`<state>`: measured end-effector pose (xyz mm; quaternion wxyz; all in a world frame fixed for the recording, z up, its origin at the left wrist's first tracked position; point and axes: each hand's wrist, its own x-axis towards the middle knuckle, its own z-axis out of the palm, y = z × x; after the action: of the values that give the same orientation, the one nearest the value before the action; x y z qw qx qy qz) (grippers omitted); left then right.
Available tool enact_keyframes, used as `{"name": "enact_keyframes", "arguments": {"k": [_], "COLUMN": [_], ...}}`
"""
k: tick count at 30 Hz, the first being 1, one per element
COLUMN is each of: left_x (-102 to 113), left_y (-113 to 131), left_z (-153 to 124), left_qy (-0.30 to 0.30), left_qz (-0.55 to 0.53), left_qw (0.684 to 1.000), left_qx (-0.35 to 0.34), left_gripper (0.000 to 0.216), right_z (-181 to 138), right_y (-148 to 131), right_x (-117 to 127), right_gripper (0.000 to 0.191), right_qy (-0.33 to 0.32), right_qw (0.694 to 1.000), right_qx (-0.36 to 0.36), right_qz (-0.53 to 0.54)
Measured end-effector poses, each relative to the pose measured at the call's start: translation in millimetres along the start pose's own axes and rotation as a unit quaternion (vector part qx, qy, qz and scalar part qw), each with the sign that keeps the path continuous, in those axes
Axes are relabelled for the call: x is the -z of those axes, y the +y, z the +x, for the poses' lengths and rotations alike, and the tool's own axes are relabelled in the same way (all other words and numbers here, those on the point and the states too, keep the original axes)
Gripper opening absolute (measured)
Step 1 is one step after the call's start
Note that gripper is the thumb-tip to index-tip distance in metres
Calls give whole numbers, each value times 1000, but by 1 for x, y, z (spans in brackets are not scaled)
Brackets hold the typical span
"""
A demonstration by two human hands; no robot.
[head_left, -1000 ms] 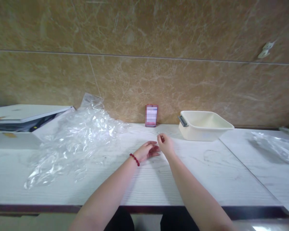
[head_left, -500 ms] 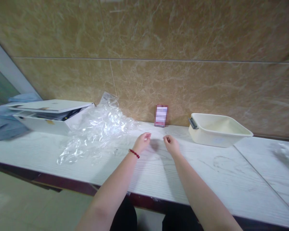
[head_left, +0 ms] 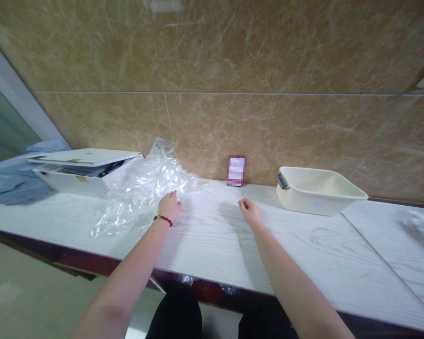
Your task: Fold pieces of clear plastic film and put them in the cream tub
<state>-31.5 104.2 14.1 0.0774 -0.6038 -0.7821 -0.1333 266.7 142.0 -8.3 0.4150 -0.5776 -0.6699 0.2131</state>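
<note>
Hands [head_left: 169, 205] [head_left: 250, 212] 2, plastic wrap [head_left: 141, 188] 1

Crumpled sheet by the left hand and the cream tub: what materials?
Crumpled sheet: thin clear plastic film, glossy; see-through, bright crease glints. Cream tub: probably moulded plastic, smooth semi-matte; uniform colour, rounded rim.

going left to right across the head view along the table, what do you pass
white box → left hand → right hand → cream basin → crumpled plastic
</note>
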Motion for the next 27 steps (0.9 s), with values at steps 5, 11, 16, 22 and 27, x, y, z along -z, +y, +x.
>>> {"name": "enact_keyframes", "arguments": {"k": [5,11,16,22,27], "left_x": [-17,-10,6,24,41], "left_y": [-22,-38,-42,-45,-45], "left_z": [0,12,17,24,33], "left_qy": [19,17,6,24,31], "left_qz": [65,75,68,-12,-57], "left_qw": [995,997,998,1000,998], "left_qx": [77,26,6,18,-24], "left_gripper": [50,34,30,25,34], "right_z": [0,1,0,-1,-2], "right_y": [2,4,3,0,-1], "right_x": [-1,0,-1,1,1], "right_gripper": [31,33,34,33,32], "right_qy": [-2,3,1,4,4], "right_qw": [1000,1000,1000,1000,1000], "right_qx": [-5,-5,-6,-9,-12], "right_qz": [5,17,20,19,21]}}
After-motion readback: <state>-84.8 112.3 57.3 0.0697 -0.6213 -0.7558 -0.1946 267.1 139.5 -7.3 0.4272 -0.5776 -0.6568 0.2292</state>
